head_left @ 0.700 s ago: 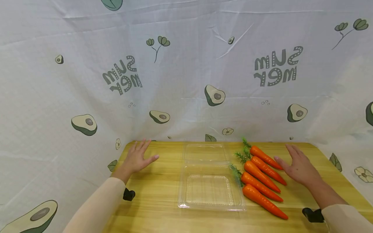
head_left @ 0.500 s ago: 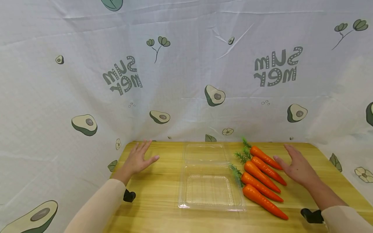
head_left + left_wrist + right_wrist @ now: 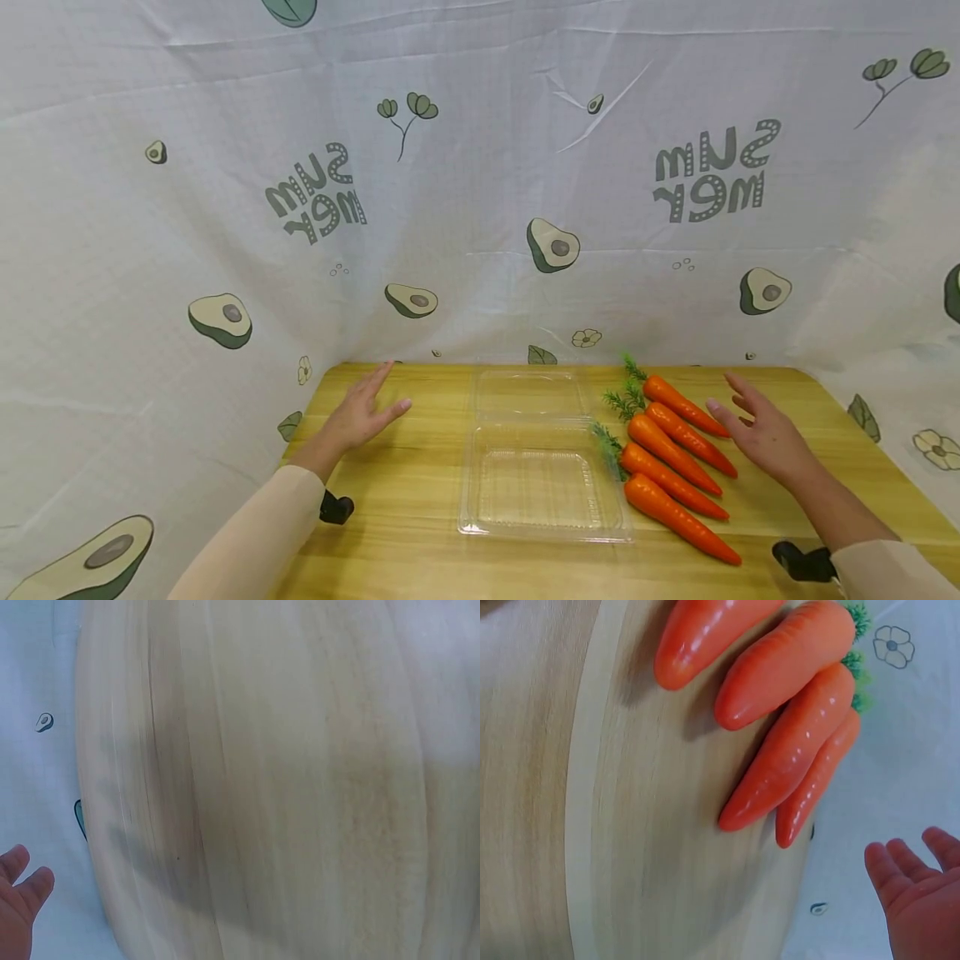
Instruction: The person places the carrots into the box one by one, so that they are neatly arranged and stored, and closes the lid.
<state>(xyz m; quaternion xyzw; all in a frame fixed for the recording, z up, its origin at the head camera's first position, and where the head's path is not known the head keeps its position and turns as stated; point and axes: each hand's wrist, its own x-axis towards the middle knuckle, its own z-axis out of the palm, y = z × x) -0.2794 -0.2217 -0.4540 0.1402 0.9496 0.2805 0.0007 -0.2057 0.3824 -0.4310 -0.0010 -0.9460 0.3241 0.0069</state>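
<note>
Presently, my head feed shows a clear plastic clamshell container [image 3: 538, 493] lying open around the middle of a wood-grain table [image 3: 405, 533], its lid [image 3: 531, 393] laid back towards 12 o'clock. At the container's 3 o'clock side I count 5 glossy orange carrots [image 3: 675, 457] set in a slanting row, tips pointing to about 4 o'clock and leafy green tops [image 3: 626, 402] to about 10 o'clock. Some of the greenery overlaps the container's rim in my view; I cannot tell whether it touches.

I see the left hand [image 3: 356, 417] spread wide, its thumb well out from the fingers, between 9 and 10 o'clock of the container and apart from it. My left wrist feed catches only part of that hand, at 8 o'clock. The right hand [image 3: 768, 433] is also wide, fingers loosely extended, at 3 o'clock beyond the carrots. My right wrist feed puts it at 4 o'clock, with a gap between its fingers and the 4 carrots in that view.

Cream sleeves [image 3: 247, 533] show on both arms. White cloth [image 3: 465, 192] printed with avocados and mirrored "summer" lettering rises at 12 o'clock.
</note>
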